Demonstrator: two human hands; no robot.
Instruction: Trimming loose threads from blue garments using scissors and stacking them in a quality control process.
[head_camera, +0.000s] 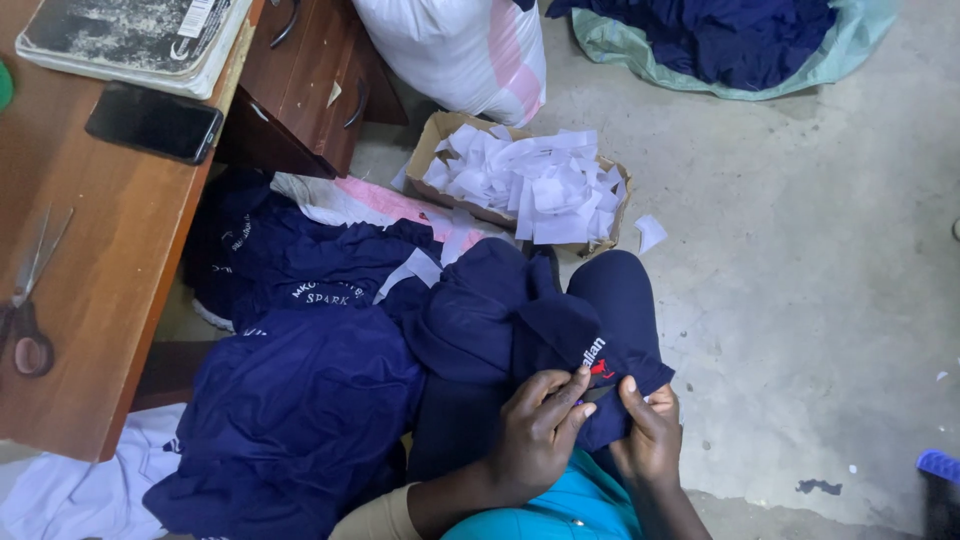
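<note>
Both hands pinch navy garment (560, 330) on lap, 6 o'clock: left hand (535, 435) flat-gripping, right hand (650, 430) closed at printed edge. Navy pile (290, 420) at 8 looks unprocessed; scrap box (525, 180) at 12 full, so approx. midway.

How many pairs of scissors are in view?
1: the scissors lie on the wooden desk at the left edge, away from both hands. Others could be hidden under the navy garments.

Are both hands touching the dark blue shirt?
Touching. The head view shows the left hand and the right hand gripping the dark blue shirt on the lap.
</note>
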